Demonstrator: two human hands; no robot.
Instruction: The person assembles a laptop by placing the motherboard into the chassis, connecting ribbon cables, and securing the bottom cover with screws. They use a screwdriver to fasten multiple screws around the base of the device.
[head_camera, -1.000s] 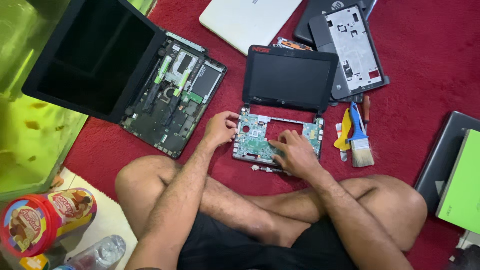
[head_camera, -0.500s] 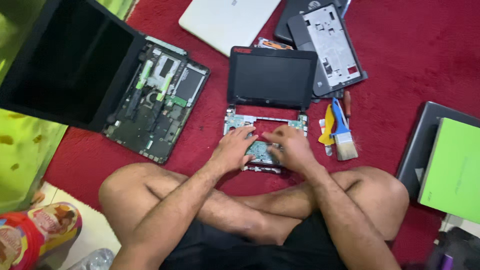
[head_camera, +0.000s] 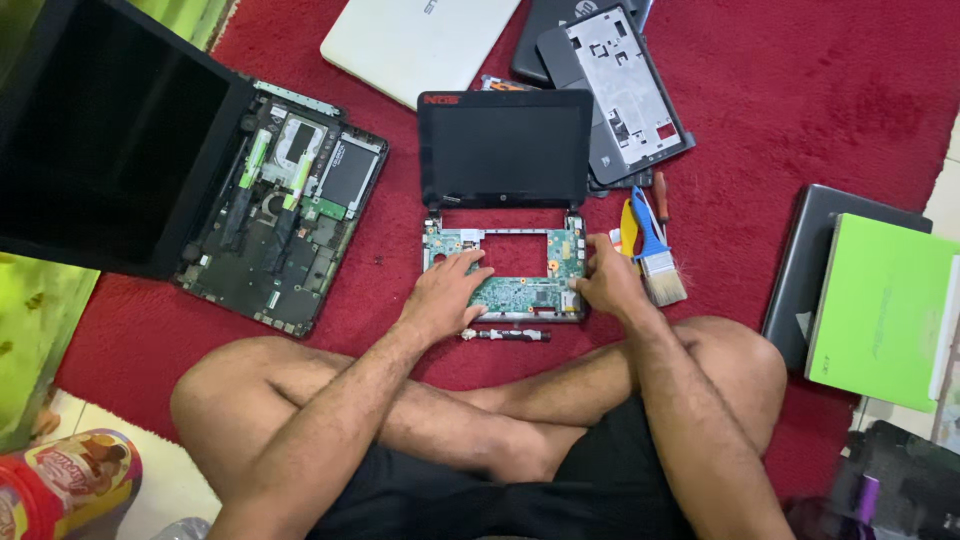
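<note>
Head view. The small opened laptop (head_camera: 505, 215) lies on the red carpet (head_camera: 800, 110) directly in front of the crossed legs. Its black screen (head_camera: 505, 148) is folded back flat, away from the person. The base has no keyboard or top cover: a green circuit board (head_camera: 520, 290) is exposed, with a rectangular gap showing red carpet between board and screen.

Left hand (head_camera: 445, 292): palm down on the left part of the board, fingers loosely spread and resting on it, enclosing nothing. Right hand (head_camera: 608, 282): set against the right edge of the base, fingers curled at the board's corner; whether it pinches the edge cannot be told.

A thin dark bar (head_camera: 505, 335) lies on the carpet just below the base. A paintbrush (head_camera: 655, 255) with blue handle lies just right of the base. A larger opened laptop (head_camera: 270, 225) lies to the left, internals exposed.

Hidden or cut off: the hands cover both lower corners of the board. The larger laptop's lid runs off the frame's left edge. Board components are too small to identify.

Difference from 0.5 s earlier: both hands then met over the board's centre; they now sit apart, one at each side, leaving the centre uncovered.
</note>
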